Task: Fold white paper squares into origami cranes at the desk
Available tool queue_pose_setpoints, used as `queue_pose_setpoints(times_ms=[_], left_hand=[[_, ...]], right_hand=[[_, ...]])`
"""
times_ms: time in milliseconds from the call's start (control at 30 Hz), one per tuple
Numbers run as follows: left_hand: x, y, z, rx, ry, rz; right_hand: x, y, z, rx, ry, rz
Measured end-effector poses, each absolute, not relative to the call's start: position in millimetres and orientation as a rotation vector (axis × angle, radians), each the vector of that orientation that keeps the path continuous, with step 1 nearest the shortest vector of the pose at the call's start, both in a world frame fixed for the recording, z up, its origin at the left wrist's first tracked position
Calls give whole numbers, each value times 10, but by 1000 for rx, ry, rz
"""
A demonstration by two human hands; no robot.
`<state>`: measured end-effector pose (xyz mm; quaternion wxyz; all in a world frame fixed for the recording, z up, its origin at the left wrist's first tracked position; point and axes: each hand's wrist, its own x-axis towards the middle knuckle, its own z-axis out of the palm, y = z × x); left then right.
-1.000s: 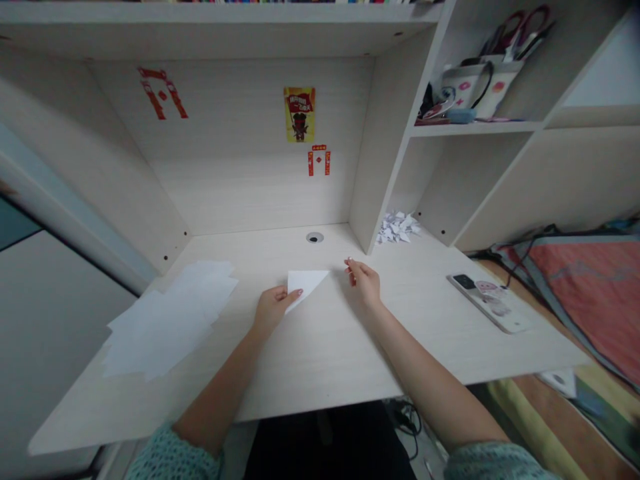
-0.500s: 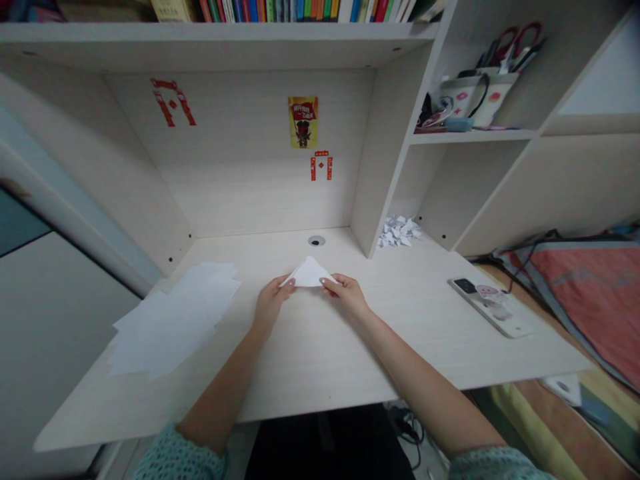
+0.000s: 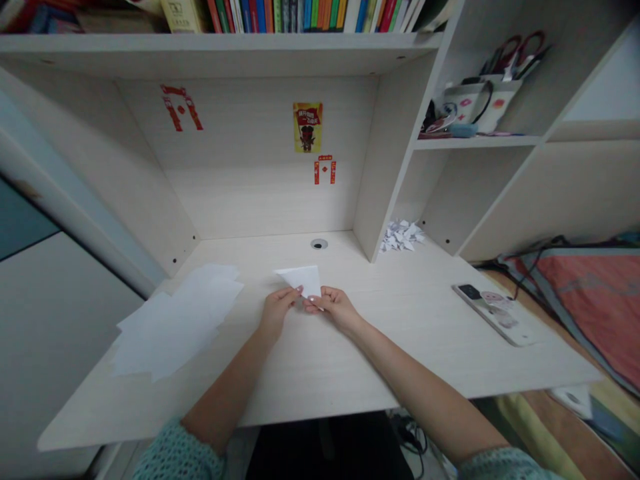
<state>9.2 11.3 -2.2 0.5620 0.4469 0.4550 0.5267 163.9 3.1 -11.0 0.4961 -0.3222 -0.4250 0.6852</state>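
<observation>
Both bare hands work close together at the middle of the bench [image 3: 410,363], the left hand [image 3: 276,313] and the right hand [image 3: 336,311] nearly meeting, their fingers pinched on a folded white paper triangle [image 3: 300,279] near its lower tip. The triangle sits just beyond the hands, on the side away from the person, and from this view I cannot tell whether it rests on the bench or is lifted slightly. Its long axis follows its longest edge, running across the bench from side to side and rising slightly toward the right. The left corner reaches out past the left hand, while the right corner stands closer to the right hand, above its fingers. The third corner points down toward the person, into the narrow gap between the hands. Loose white paper sheets [image 3: 175,320] lie in an overlapping spread on the left of the bench, well apart from the left hand. Toward the back, a small heap of folded white paper pieces [image 3: 401,237] sits beside the shelf unit's upright panel [image 3: 370,167], with a round cable grommet [image 3: 319,244] near it. A flat white device with a black end [image 3: 493,315] lies toward the right edge, well beyond the right hand, and teal knit sleeves [image 3: 175,453] show at the bottom of the view
</observation>
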Motion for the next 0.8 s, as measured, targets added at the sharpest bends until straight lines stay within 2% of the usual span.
queue_pose_setpoints(times_ms=[533,633,800], left_hand=[[-276,354,82,402,948,1523],[-327,339,115,506,1069,1604],[-146,217,68,832,1155,1415]], right_hand=[[1648,48,-190,-838,-1106,1660],[1688,72,-190,-866,-1072,1628],[1685,85,-128,-871,-1059,1491]])
